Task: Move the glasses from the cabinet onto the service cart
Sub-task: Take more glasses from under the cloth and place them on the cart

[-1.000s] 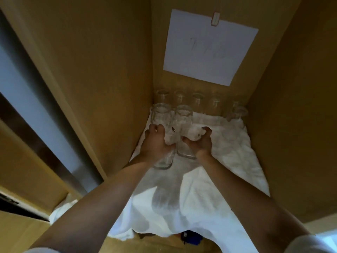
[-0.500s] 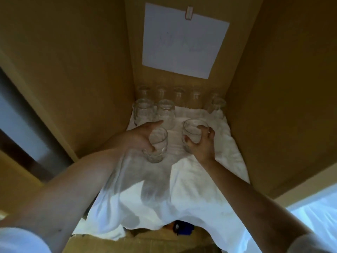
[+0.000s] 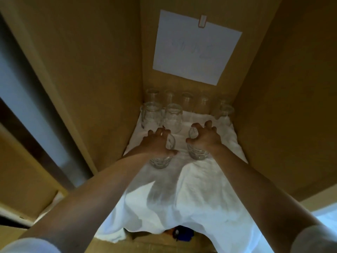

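The left hand [image 3: 157, 143] gripped the left glass [image 3: 161, 160] from above, fingers curled over its rim and thumb down the near side. The right hand [image 3: 204, 137] held the right glass [image 3: 197, 152] the same way, fingers spread and clawed round the mouth. Both glasses stood roughly upright, long axis vertical, thick faceted base pointing down at the cloth and mouth up under the palm. The left one appeared to lean slightly, its rim showing to the right of the knuckles. Whether either base touched the cloth could not be determined. The two glasses were near each other but apart, above the middle of a rumpled white cloth [image 3: 200, 189] that covered the cabinet [image 3: 109, 70] shelf and hung over its front edge. Behind the hands, the other glasses [image 3: 173, 117] stood upright in two rows against the back wall, with one more at the right corner. A white sheet of paper [image 3: 197, 46] hung on the back wall under a clip [image 3: 202, 21]; its faint writing was not legible. A small blue object [image 3: 182, 232] showed beneath the cloth's front edge, too dark to identify.
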A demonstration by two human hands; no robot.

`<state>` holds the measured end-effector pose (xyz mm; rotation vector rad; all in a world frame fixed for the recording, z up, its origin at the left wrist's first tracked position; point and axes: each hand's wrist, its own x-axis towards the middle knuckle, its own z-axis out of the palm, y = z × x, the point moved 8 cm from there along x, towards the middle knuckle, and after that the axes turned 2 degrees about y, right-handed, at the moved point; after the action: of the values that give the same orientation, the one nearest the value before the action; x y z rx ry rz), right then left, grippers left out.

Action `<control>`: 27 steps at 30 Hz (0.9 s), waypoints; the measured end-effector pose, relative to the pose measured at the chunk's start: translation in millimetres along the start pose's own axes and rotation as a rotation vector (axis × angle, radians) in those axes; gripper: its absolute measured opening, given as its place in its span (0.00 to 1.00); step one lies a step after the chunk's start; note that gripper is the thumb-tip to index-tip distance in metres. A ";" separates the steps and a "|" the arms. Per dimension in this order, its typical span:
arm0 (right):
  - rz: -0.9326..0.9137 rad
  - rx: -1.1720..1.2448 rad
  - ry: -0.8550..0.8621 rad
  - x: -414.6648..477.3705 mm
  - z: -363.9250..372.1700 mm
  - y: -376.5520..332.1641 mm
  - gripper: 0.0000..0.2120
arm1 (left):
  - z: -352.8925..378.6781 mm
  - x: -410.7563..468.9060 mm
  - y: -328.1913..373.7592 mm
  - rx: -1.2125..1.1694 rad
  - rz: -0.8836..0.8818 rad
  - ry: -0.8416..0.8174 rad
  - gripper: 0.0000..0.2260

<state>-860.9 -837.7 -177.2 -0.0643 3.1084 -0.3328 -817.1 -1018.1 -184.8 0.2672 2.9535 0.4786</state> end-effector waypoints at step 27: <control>0.274 0.247 0.187 -128.5 -0.7 29.3 0.41 | -11.0 -23.8 16.0 0.133 0.028 -0.195 0.34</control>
<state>-733.7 -803.5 -181.5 0.4131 3.1646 -0.7453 -793.3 -1011.1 -166.7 0.3492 2.7969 0.2443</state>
